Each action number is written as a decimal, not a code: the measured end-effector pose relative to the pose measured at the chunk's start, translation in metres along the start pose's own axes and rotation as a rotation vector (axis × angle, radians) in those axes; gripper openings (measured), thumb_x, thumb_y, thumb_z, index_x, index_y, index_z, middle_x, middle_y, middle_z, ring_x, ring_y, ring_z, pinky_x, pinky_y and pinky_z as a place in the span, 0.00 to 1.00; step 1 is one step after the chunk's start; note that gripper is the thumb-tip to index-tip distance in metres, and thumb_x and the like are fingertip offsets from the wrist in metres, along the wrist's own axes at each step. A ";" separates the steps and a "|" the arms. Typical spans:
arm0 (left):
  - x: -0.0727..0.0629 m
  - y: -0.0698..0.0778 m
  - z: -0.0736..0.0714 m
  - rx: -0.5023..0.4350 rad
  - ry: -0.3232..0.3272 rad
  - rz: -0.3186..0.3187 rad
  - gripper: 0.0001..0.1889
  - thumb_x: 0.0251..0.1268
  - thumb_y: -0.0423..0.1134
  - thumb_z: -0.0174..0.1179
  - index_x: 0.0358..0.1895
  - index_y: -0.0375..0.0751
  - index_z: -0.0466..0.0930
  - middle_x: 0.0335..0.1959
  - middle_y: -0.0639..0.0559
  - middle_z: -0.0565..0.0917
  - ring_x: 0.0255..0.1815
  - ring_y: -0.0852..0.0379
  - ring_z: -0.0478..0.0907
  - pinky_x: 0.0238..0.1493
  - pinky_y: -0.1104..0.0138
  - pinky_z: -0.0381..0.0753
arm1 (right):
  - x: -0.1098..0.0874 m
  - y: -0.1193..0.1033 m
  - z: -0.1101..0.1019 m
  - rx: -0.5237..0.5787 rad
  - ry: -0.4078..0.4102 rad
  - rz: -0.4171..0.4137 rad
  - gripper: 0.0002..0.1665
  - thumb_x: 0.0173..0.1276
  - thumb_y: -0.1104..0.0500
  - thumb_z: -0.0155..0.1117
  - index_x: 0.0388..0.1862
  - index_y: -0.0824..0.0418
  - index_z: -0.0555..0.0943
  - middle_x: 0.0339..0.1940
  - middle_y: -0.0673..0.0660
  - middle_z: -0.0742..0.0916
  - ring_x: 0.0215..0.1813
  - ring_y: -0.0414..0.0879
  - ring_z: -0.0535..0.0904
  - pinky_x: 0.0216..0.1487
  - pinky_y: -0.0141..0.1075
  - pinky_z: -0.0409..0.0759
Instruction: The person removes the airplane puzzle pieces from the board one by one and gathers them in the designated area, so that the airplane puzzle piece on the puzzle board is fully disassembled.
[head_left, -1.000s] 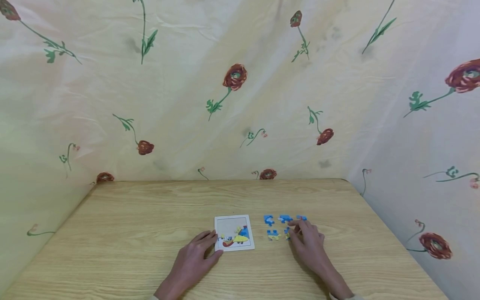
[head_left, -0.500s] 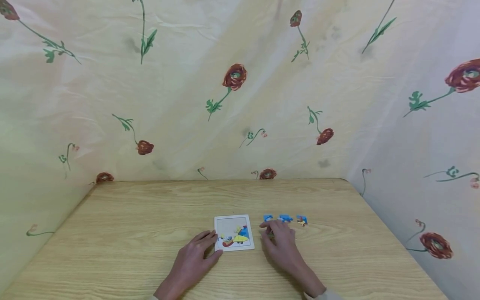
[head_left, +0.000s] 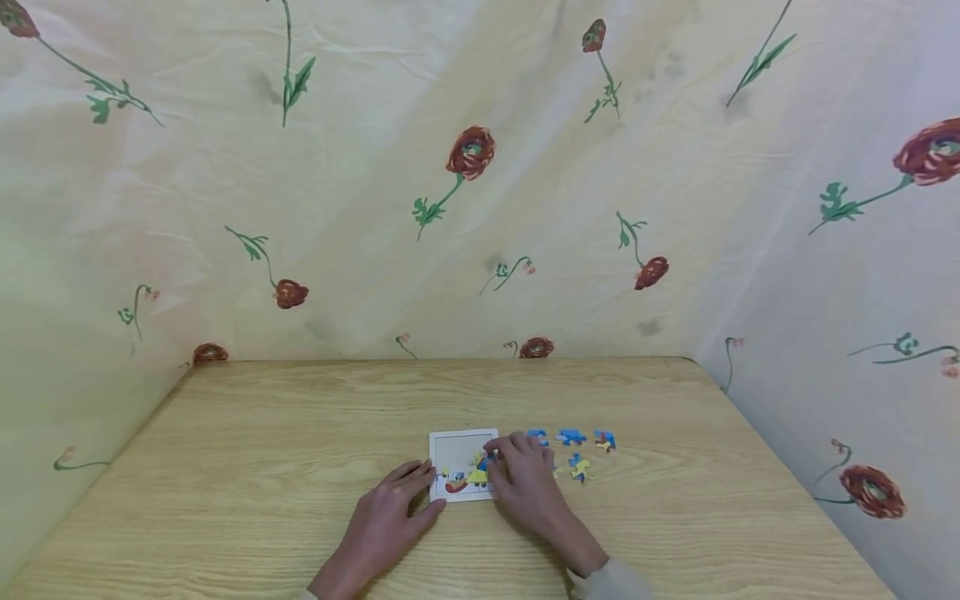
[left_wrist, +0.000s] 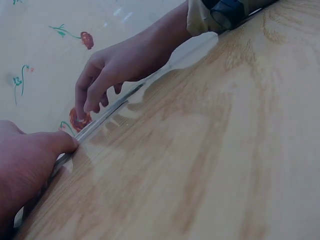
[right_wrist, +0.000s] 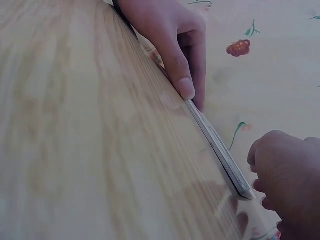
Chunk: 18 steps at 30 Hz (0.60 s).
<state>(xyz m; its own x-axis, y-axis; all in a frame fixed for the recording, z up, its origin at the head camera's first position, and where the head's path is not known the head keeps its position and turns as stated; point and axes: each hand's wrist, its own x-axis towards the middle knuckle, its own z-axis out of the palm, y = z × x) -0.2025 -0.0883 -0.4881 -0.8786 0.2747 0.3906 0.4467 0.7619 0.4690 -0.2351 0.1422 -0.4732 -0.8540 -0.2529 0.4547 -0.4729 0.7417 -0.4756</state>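
Note:
A white-framed puzzle tray (head_left: 465, 498) lies on the table, with several pieces filling its lower part and a grey upper part. My left hand (head_left: 390, 517) holds the tray's near left corner, thumb at the near edge and fingers along the left side. Over the tray's right side hovers my right hand (head_left: 525, 483), its fingers loosely bent near the blue and yellow area. In the left wrist view no piece shows between the right hand's (left_wrist: 120, 65) thumb and index finger. The fingertips hide part of the inlaid picture.
Right of the tray lie loose jigsaw pieces: a blue-and-white piece (head_left: 537, 437), a blue piece (head_left: 571, 437), a blue-and-red piece (head_left: 604, 440) and a yellow-and-blue piece (head_left: 580, 468). Another is mostly behind the right hand. Flowered cloth (head_left: 360, 250) hangs around the wooden table (head_left: 300, 433).
My right hand has moved left from the loose pieces to the tray's right side, uncovering the pieces on the right. The left hand and tray have stayed put.

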 end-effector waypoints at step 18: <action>0.000 -0.002 0.000 -0.021 0.001 0.008 0.24 0.69 0.50 0.69 0.60 0.37 0.86 0.62 0.46 0.84 0.65 0.47 0.79 0.56 0.49 0.83 | 0.007 -0.005 0.012 -0.061 -0.085 0.075 0.06 0.72 0.59 0.67 0.46 0.56 0.82 0.46 0.53 0.77 0.48 0.50 0.65 0.51 0.51 0.62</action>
<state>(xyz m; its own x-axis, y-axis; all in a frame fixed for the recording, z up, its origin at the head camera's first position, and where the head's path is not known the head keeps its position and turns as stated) -0.2028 -0.0896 -0.4890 -0.8750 0.2799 0.3950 0.4569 0.7471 0.4827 -0.2414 0.1296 -0.4763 -0.9029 -0.2453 0.3529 -0.3954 0.7961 -0.4582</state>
